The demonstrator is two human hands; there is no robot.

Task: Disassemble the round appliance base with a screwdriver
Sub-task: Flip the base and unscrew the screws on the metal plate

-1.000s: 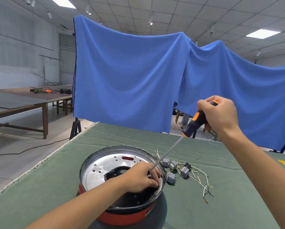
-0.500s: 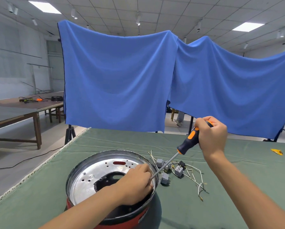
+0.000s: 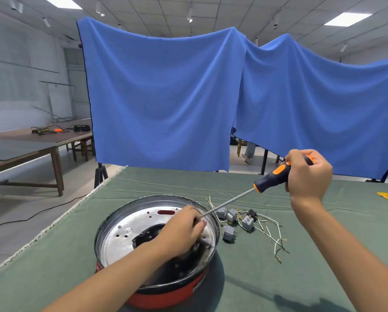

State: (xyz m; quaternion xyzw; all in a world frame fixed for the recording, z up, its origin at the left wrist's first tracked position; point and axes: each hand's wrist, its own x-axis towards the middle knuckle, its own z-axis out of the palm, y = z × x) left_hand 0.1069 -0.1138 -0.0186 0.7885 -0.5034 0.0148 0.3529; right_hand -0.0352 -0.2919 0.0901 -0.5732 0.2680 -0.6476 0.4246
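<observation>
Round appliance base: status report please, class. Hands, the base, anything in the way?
Right hand grips screwdriver handle. Left hand inside round appliance base, fingers at the shaft tip. Loose wired connectors beside the rim, not blocking.

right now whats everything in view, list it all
round appliance base: 1, silver plate inside, red lower body, near edge of table
screwdriver: 1, black and orange handle, shaft slanting down into the base
grey components: several, with white wires, right of the base
green table cover: 1, over the table
yellow item: 1, far right on the cover
blue cloth: hung behind
brown tables: left background
left hand: inside the base at the shaft tip
right hand: grips the handle
</observation>
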